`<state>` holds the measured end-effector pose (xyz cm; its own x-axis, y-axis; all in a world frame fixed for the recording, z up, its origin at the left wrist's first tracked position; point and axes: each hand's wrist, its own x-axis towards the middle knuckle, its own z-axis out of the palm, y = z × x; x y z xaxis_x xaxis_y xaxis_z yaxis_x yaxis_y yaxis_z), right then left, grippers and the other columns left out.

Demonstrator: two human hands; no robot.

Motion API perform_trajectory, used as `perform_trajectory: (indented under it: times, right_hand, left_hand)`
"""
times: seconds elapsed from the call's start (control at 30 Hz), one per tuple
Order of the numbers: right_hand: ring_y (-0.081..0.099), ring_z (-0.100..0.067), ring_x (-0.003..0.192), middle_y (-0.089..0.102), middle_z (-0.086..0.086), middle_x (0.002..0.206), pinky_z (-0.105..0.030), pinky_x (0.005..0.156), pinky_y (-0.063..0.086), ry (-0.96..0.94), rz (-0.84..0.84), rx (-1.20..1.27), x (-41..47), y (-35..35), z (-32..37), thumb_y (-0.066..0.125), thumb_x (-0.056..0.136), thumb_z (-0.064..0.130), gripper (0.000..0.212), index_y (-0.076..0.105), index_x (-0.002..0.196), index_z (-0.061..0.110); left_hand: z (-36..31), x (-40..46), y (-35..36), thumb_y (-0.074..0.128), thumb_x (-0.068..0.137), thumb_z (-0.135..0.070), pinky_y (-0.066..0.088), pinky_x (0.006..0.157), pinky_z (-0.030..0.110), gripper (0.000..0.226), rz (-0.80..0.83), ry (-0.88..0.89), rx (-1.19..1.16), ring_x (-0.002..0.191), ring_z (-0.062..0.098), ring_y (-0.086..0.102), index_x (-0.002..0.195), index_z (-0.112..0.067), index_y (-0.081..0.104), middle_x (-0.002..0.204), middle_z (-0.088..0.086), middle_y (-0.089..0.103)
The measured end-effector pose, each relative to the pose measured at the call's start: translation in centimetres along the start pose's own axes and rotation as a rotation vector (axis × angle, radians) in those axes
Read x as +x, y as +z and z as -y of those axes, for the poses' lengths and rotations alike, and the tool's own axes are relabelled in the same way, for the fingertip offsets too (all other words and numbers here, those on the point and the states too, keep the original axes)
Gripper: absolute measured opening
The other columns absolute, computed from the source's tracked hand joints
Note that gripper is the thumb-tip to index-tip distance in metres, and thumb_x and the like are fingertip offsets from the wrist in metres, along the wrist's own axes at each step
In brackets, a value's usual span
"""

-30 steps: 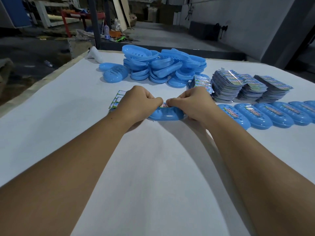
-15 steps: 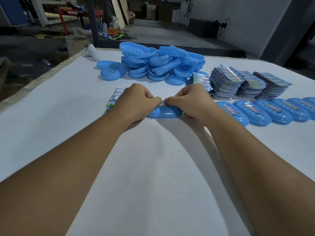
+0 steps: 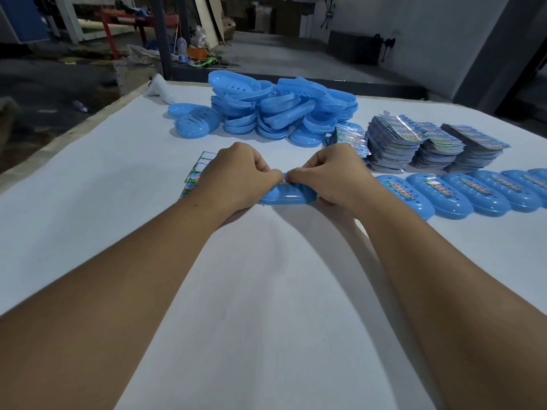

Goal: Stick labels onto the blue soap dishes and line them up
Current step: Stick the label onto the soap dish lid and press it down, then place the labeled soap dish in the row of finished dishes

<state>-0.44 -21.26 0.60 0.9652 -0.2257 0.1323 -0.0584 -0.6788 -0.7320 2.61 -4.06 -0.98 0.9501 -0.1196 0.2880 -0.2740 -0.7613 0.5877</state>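
A blue soap dish (image 3: 288,197) lies upside down on the white table in front of me. My left hand (image 3: 236,179) and my right hand (image 3: 331,176) both curl over it, fingertips meeting on a colourful label (image 3: 283,180) on its top. Most of the label is hidden under my fingers. To the right, a row of several labelled blue dishes (image 3: 461,196) runs toward the table's right edge. A heap of unlabelled blue dishes (image 3: 281,109) sits at the back. A label sheet (image 3: 196,171) lies under my left hand.
Three stacks of printed label sheets (image 3: 429,143) stand at the back right, behind the row. A white object (image 3: 159,88) lies near the far left corner. The table's left edge (image 3: 44,149) drops to a cluttered workshop floor.
Both hands stay on the dish and label; my fingertips have shifted slightly along the label. The view has tilted a little.
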Motion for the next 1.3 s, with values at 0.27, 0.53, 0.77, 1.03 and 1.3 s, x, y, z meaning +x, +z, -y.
perform_trajectory:
  times: [0.27, 0.53, 0.77, 1.03, 1.3]
  right_hand:
    - [0.051, -0.007, 0.048, 0.057, 0.010, 0.044, -0.028, 0.057, 0.049, -0.065, -0.049, -0.137, -0.6, -0.1, 0.4, 0.081, 0.074, 0.042, 0.029, 0.070, 0.061, 0.019]
    - [0.064, -0.016, 0.058, 0.072, -0.002, 0.063, -0.038, 0.071, 0.059, -0.109, -0.096, -0.341, -0.9, -0.6, 0.7, 0.076, 0.076, 0.055, 0.049, 0.075, 0.093, 0.009]
    - [0.057, -0.012, 0.089, 0.055, 0.015, 0.094, -0.029, 0.068, 0.040, -0.026, 0.017, -0.145, 0.0, -0.7, -0.5, 0.079, 0.075, 0.063, 0.057, 0.062, 0.118, 0.029]
    - [0.060, -0.009, 0.113, 0.065, 0.010, 0.125, -0.028, 0.097, 0.047, -0.221, 0.104, -0.011, -0.5, -0.9, -0.1, 0.075, 0.087, 0.038, 0.048, 0.063, 0.133, 0.029]
    - [0.061, 0.000, 0.102, 0.059, 0.015, 0.124, -0.016, 0.086, 0.047, -0.352, 0.237, -0.223, -2.0, 0.8, 0.9, 0.075, 0.074, 0.047, 0.067, 0.055, 0.138, 0.043]
  left_hand:
    - [0.0, 0.1, 0.2, 0.068, 0.075, -0.054, 0.038, 0.059, 0.028, 0.027, -0.054, 0.053, 0.126, 0.067, 0.001, 0.054, 0.065, -0.029, 0.062, 0.064, -0.015, 0.060]
    - [-0.1, 0.0, 0.4, 0.066, 0.079, -0.060, 0.043, 0.064, 0.031, 0.035, -0.096, 0.107, 0.249, 0.068, 0.011, 0.054, 0.068, -0.031, 0.051, 0.066, -0.015, 0.051]
    - [0.2, 0.0, -0.3, 0.056, 0.091, -0.056, 0.040, 0.064, 0.032, 0.034, -0.135, 0.024, 0.197, 0.080, 0.020, 0.059, 0.078, -0.026, 0.052, 0.074, -0.011, 0.057]
    - [0.2, -0.2, -1.1, 0.043, 0.101, -0.051, 0.040, 0.063, 0.033, 0.032, -0.207, -0.008, 0.127, 0.074, 0.021, 0.057, 0.092, -0.023, 0.056, 0.079, -0.003, 0.063]
    - [0.1, -0.3, -1.1, 0.048, 0.099, -0.052, 0.037, 0.061, 0.030, 0.027, -0.209, 0.022, 0.107, 0.074, 0.017, 0.057, 0.094, -0.027, 0.055, 0.079, -0.005, 0.060]
